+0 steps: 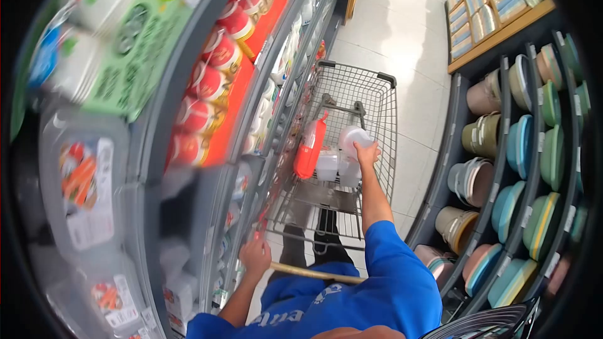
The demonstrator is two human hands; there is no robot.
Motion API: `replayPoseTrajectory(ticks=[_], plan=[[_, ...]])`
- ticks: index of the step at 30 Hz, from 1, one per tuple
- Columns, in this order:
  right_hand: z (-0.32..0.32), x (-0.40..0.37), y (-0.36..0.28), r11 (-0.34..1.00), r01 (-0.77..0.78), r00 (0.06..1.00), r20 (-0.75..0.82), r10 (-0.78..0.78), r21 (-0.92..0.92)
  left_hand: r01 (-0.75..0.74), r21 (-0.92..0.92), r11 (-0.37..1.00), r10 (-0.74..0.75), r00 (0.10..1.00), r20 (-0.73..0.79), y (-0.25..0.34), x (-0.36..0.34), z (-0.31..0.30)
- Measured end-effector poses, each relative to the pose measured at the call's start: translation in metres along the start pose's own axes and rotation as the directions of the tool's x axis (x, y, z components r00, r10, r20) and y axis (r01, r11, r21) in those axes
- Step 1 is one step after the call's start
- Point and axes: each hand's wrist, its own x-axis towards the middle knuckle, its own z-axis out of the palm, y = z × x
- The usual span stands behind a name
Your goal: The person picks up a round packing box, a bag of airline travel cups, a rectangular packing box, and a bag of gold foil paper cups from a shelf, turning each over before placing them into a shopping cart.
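My right hand [367,152] reaches into the wire shopping cart [392,119] and grips a translucent plastic container [353,138] with a rounded top. Below it in the cart lie more clear plastic containers [327,164], partly overlapping. A red-orange package [310,149] with a narrow upper end lies to their left. My left hand [255,257] is closed at the left end of the tan handle bar [314,272], close to my body. Its curled fingers partly hide that end of the bar.
Shelves on the left hold clear food boxes [85,182], red-and-white cups [220,50] and a green package [141,44]. On the right, racks carry colored bowls [520,144] and buckets [471,182]. Pale tiled floor [414,44] runs ahead beside a wooden display stand [496,37].
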Motion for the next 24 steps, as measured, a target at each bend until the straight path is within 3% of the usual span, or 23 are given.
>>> replayPoseTrajectory(ticks=[5, 9, 10, 13, 14, 16, 18, 20, 21, 22, 24], plan=[[0.057, 0.018, 0.004, 0.993, 0.051, 0.999, 0.018, -0.050, -0.107, -0.002, -0.065, 0.998, 0.000, 1.000, -0.031, -0.003, 0.012, 0.006], [0.056, 0.036, 0.004, 0.962, 0.147, 0.988, 0.089, -0.129, -0.232, 0.030, -0.052, 0.998, -0.028, 0.999, 0.038, 0.004, 0.018, 0.002], [0.042, 0.036, -0.005, 0.972, 0.149, 0.987, 0.081, -0.136, -0.184, 0.042, -0.031, 0.999, -0.040, 0.998, 0.058, 0.005, 0.020, 0.001], [-0.001, 0.049, -0.013, 0.938, 0.347, 0.933, 0.093, -0.347, 0.022, 0.063, 0.003, 0.998, -0.063, 0.994, 0.092, 0.007, 0.017, 0.001], [-0.019, 0.048, -0.007, 0.869, 0.485, 0.873, 0.008, -0.488, 0.102, 0.062, -0.005, 0.998, -0.062, 0.994, 0.091, 0.006, 0.017, 0.002], [-0.083, 0.035, 0.001, 0.757, 0.634, 0.755, 0.081, -0.650, 0.158, 0.067, -0.029, 0.997, -0.065, 0.995, 0.073, 0.007, 0.016, 0.005], [-0.137, 0.011, 0.028, 0.705, 0.676, 0.706, 0.087, -0.703, 0.214, 0.057, -0.030, 0.998, -0.055, 0.996, 0.076, 0.009, 0.020, 0.006], [-0.177, -0.016, 0.073, 0.768, 0.605, 0.766, 0.111, -0.633, 0.212, 0.064, -0.021, 0.998, -0.063, 0.995, 0.075, 0.016, 0.026, 0.003], [-0.211, -0.051, 0.073, 0.861, 0.450, 0.856, 0.161, -0.492, 0.238, 0.069, -0.016, 0.997, -0.068, 0.995, 0.073, 0.019, 0.030, 0.002], [-0.215, -0.055, 0.112, 0.790, 0.613, 0.785, 0.112, -0.610, 0.012, 0.074, -0.012, 0.997, -0.073, 0.995, 0.071, 0.021, 0.035, 0.001], [-0.250, -0.108, 0.124, 0.811, 0.569, 0.821, 0.144, -0.552, -0.137, 0.064, -0.010, 0.998, -0.063, 0.996, 0.058, 0.026, 0.046, 0.002]])
